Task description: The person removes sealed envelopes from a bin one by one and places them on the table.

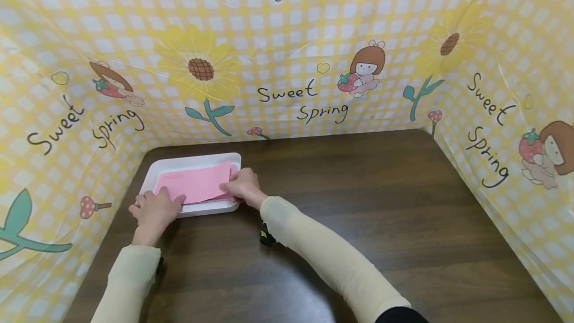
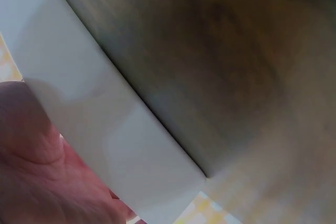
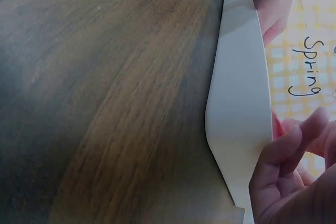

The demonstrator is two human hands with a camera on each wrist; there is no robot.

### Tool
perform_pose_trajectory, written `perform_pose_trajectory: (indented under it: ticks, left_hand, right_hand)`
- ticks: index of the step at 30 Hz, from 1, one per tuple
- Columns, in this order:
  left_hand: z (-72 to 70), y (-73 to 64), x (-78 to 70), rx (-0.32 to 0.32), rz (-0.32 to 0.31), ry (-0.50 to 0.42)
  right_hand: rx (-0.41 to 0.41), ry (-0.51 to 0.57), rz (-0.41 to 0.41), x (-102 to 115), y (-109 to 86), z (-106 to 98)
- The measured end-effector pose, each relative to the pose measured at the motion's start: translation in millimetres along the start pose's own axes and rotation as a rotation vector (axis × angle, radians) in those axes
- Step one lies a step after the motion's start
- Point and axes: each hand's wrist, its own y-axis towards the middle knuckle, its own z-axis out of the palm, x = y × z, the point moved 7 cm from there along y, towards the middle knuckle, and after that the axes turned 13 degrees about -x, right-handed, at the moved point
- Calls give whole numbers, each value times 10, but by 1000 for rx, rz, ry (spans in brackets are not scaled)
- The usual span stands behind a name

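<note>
A white tray (image 1: 206, 209) lies at the far left of the table, with pink envelopes (image 1: 197, 181) in it. Faint printed boxes mark the top envelope's upper left. At the tray's right end my right hand (image 1: 244, 184) pinches the top envelope's edge between thumb and fingers; that end is raised a little, and more pink shows beneath. Spread over the tray's front left corner, my left hand (image 1: 159, 208) rests on the rim with its thumb by the envelope's lower edge. Both wrist views show mostly the tray's outer wall (image 3: 239, 87), and the left fingertips are hidden in the left one.
The dark wood table (image 1: 358, 203) extends to the right of the tray. A yellow checked cloth (image 1: 287, 39) with printed flowers and lettering stands behind it and along both sides, close to the tray's back and left.
</note>
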Motion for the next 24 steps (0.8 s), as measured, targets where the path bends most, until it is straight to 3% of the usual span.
perform_pose_trajectory:
  ticks: [8,12,20,24]
  left_hand:
    - [-76,-9,-29,-21,20,-14]
    - [-146,-4,-64,-42,43,-39]
    - [-337,-104,-24,21,35,-78]
    - [-446,-187,44,23,47,-72]
  right_hand:
    - [-74,-71,-121,31,10,-34]
    - [-122,-29,-144,46,25,-98]
    - [-89,116,-21,-24,52,-246]
    - [-80,153,23,-79,70,-344]
